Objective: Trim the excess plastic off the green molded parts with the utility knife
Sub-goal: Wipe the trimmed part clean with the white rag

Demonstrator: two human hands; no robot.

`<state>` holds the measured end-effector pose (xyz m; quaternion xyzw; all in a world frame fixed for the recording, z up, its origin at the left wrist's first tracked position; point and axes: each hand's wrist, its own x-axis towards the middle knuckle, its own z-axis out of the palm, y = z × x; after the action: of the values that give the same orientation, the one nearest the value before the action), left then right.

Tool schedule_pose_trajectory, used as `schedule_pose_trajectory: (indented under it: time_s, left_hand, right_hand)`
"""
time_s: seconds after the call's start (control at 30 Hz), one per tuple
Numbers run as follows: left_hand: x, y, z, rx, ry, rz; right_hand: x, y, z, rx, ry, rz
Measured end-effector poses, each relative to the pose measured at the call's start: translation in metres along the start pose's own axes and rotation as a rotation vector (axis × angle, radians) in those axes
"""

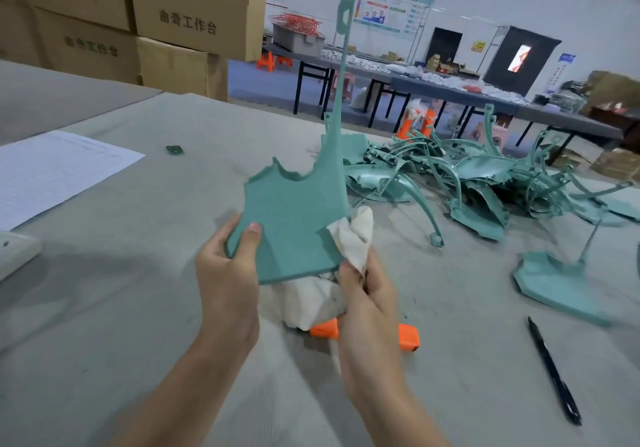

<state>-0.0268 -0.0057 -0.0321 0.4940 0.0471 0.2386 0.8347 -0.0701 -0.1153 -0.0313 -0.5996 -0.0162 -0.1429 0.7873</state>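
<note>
Centre frame, molded part (pixel 294 224) upright above table (pixel 104 308), left hand (pixel 225 273) gripping its lower left, right hand (pixel 367 301) clutching cloth (pixel 353 235) at its lower right; utility knife (pixel 408 337) on table under right wrist; pile of parts (pixel 467 176) right of centre; pen (pixel 554 370) lower right; paper sheet (pixel 52 172) left; cartons (pixel 138 20) upper left.

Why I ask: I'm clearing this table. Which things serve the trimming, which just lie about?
Job: green part in left hand, cloth in right hand, pile of green parts, orange tool, probably the knife.
Lying about: pen, paper sheet, cardboard boxes.
</note>
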Motion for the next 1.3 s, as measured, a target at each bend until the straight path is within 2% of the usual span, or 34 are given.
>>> schedule_pose_trajectory:
  time_s: [0.1, 0.23, 0.33, 0.4, 0.47, 0.6, 0.73, 0.83, 0.87, 0.97, 1.03, 1.2, 1.3]
  left_hand:
    - [-0.006, -0.002, 0.003, 0.049, -0.120, 0.062]
    - [-0.004, -0.003, 0.001, 0.036, -0.368, -0.072]
    - [-0.002, -0.001, -0.002, 0.045, -0.452, -0.115]
    - [-0.002, 0.000, -0.002, 0.096, -0.521, -0.122]
    - [-0.004, -0.001, -0.001, 0.160, -0.568, -0.066]
    - [-0.008, -0.001, 0.002, 0.162, -0.420, 0.042]
    - [-0.007, 0.001, 0.001, 0.153, -0.359, 0.115]
    - [-0.006, 0.003, 0.001, 0.108, -0.311, 0.100]
    - [-0.005, 0.005, 0.002, 0.074, -0.263, 0.083]
    - [0.001, 0.006, -0.001, -0.007, -0.106, 0.078]
    - [0.002, 0.006, -0.003, -0.044, -0.050, 0.074]
    - [-0.009, 0.000, 0.004, -0.041, -0.044, 0.009]
    - [-0.001, -0.002, 0.003, -0.088, 0.016, -0.030]
  right_hand:
    - [0.003, -0.010, -0.004, 0.024, 0.197, 0.041]
    - [0.033, -0.045, -0.025, 0.063, 0.273, -0.124]
    - [0.050, -0.065, -0.036, -0.107, 0.219, -0.186]
    - [0.057, -0.067, -0.036, -0.259, 0.140, -0.161]
    - [0.059, -0.070, -0.033, -0.286, 0.093, -0.128]
    - [0.054, -0.074, -0.023, -0.050, 0.006, -0.059]
    - [0.037, -0.054, -0.018, -0.142, 0.092, -0.144]
    - [0.026, -0.048, -0.019, -0.041, 0.120, -0.169]
    - [0.023, -0.047, -0.021, -0.052, 0.093, -0.207]
    - [0.009, -0.043, -0.026, -0.335, -0.127, -0.446]
    - [0.002, -0.038, -0.035, -0.445, -0.182, -0.474]
    - [0.003, -0.043, -0.061, -0.157, 0.028, -0.293]
    - [0.005, -0.038, -0.060, -0.158, 0.189, -0.233]
